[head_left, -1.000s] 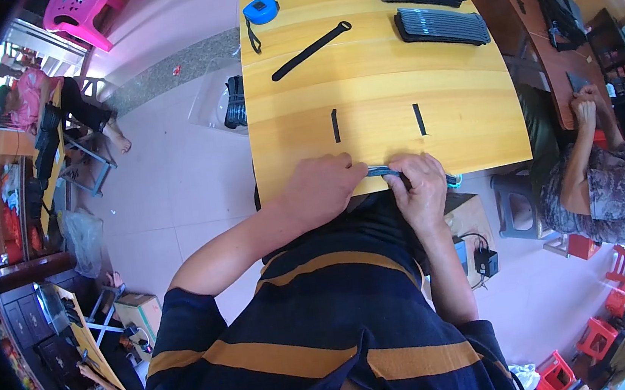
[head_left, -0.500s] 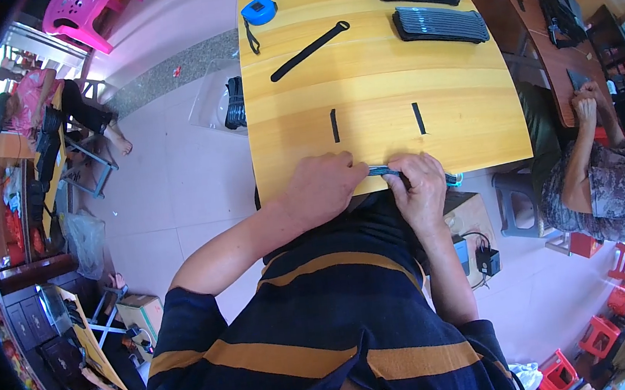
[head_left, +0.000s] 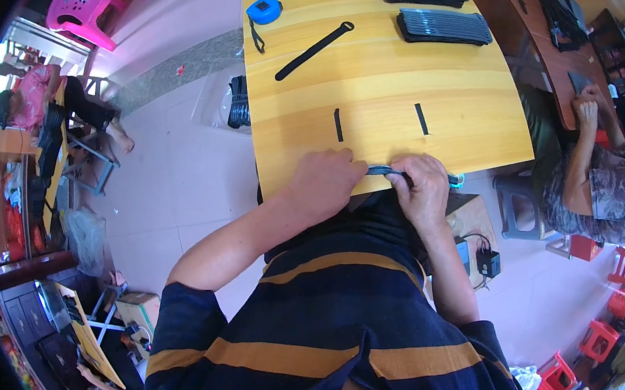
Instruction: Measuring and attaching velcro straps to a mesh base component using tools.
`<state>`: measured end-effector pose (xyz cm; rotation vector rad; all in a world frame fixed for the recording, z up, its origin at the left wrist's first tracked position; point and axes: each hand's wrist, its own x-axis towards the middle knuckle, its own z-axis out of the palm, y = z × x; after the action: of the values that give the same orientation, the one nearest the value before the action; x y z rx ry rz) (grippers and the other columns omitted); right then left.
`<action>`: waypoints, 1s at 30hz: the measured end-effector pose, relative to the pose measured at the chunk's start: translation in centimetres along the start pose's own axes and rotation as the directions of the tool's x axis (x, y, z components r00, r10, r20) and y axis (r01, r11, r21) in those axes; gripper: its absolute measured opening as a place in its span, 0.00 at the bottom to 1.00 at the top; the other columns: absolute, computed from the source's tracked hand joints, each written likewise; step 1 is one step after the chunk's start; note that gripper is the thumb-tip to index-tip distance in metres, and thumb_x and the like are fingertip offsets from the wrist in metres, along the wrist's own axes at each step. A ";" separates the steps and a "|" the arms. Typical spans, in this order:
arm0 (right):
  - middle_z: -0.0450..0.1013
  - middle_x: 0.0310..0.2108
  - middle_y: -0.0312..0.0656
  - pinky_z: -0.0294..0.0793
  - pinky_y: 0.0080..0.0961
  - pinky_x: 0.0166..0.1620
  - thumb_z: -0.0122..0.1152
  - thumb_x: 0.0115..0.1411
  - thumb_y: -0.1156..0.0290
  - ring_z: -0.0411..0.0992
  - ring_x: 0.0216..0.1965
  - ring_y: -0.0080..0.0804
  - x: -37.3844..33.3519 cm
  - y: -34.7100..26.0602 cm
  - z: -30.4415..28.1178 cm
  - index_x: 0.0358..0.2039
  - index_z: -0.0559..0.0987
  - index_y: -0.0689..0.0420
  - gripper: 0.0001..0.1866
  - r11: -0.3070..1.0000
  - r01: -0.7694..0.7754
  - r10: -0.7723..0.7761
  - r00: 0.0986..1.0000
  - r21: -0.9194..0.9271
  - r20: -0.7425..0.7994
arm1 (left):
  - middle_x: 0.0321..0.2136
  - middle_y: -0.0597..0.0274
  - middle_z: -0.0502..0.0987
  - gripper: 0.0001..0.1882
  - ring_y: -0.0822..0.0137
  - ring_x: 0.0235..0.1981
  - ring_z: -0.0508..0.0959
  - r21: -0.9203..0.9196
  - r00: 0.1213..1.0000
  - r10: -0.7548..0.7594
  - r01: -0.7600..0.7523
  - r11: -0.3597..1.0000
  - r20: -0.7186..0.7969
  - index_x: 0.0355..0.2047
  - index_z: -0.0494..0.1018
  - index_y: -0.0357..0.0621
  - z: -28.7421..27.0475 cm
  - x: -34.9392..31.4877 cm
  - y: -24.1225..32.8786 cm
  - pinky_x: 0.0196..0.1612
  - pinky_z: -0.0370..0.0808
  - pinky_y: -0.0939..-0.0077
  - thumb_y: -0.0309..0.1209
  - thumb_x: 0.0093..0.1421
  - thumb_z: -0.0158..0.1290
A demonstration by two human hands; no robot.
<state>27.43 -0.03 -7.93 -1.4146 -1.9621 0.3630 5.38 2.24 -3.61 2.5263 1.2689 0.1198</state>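
At the table's near edge, both my hands grip a dark, narrow, layered strip (head_left: pixel 380 169) with a pale shiny edge. My left hand (head_left: pixel 326 182) is closed on its left end, the fingers bent over it. My right hand (head_left: pixel 422 183) pinches it farther right, thumb below and fingers curled on top. Most of the strip is hidden by my fingers. Beyond my hands, two short black strips (head_left: pixel 338 125) lie upright and apart on the wooden table (head_left: pixel 289 114). A long black strap (head_left: pixel 313 52) with a loop at one end lies slantwise farther off.
Two stacks of black straps (head_left: pixel 443 27) are at the far right of the table. A blue tape measure (head_left: pixel 264 10) lies far left. A small teal-edged item (head_left: pixel 457 180) shows by the right near edge. One person (head_left: pixel 600 180) sits at a brown table on the right.
The view has shifted slightly, so the table sits a little farther right. Both hands stay on the strip at the near edge, with only small finger movement.
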 end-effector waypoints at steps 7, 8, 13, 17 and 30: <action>0.80 0.32 0.41 0.74 0.40 0.48 0.72 0.50 0.75 0.79 0.38 0.44 0.1 0.0 0.1 0.30 0.81 0.55 0.08 1.000 0.026 -0.026 0.999 -0.001 -0.024 | 0.28 0.57 0.77 0.05 0.51 0.32 0.82 -0.031 0.999 -0.023 0.022 0.999 -0.028 0.36 0.78 0.47 0.1 -1.5 -1.2 0.33 0.78 0.53 0.30 0.60 0.54; 0.80 0.32 0.41 0.74 0.40 0.47 0.73 0.50 0.75 0.79 0.38 0.44 0.1 -0.1 0.1 0.30 0.81 0.55 0.08 1.000 0.029 -0.029 0.999 0.006 -0.032 | 0.29 0.57 0.77 0.06 0.51 0.32 0.82 -0.034 0.999 -0.025 0.023 0.999 -0.032 0.37 0.78 0.47 0.2 -1.6 -1.3 0.33 0.78 0.53 0.30 0.60 0.55; 0.80 0.31 0.42 0.74 0.40 0.47 0.73 0.50 0.75 0.78 0.37 0.45 0.2 0.0 0.1 0.29 0.80 0.56 0.08 0.999 0.040 -0.040 0.999 0.011 -0.015 | 0.29 0.57 0.77 0.05 0.51 0.32 0.82 -0.042 0.997 -0.011 0.007 0.999 -0.078 0.36 0.77 0.47 0.5 -1.9 -1.5 0.32 0.78 0.53 0.29 0.59 0.55; 0.80 0.32 0.42 0.74 0.39 0.46 0.73 0.50 0.75 0.78 0.38 0.45 0.1 0.1 0.1 0.30 0.80 0.56 0.08 0.999 0.034 -0.034 0.999 0.003 -0.008 | 0.29 0.56 0.77 0.04 0.50 0.32 0.82 -0.018 0.999 0.012 -0.013 1.000 -0.034 0.35 0.77 0.46 0.0 -1.6 -1.6 0.32 0.77 0.53 0.28 0.58 0.55; 0.80 0.32 0.42 0.73 0.39 0.48 0.73 0.51 0.75 0.78 0.38 0.44 0.4 0.7 0.3 0.30 0.80 0.57 0.09 0.997 0.073 -0.073 0.997 -0.009 0.021 | 0.31 0.55 0.78 0.04 0.52 0.35 0.83 0.021 1.000 0.010 -0.009 1.000 -0.005 0.34 0.77 0.45 -1.2 -1.8 -1.0 0.35 0.80 0.55 0.27 0.58 0.54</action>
<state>27.68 0.61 -8.40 -1.3457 -2.0290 0.3370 3.31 1.65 -2.67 2.5519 1.2669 0.1155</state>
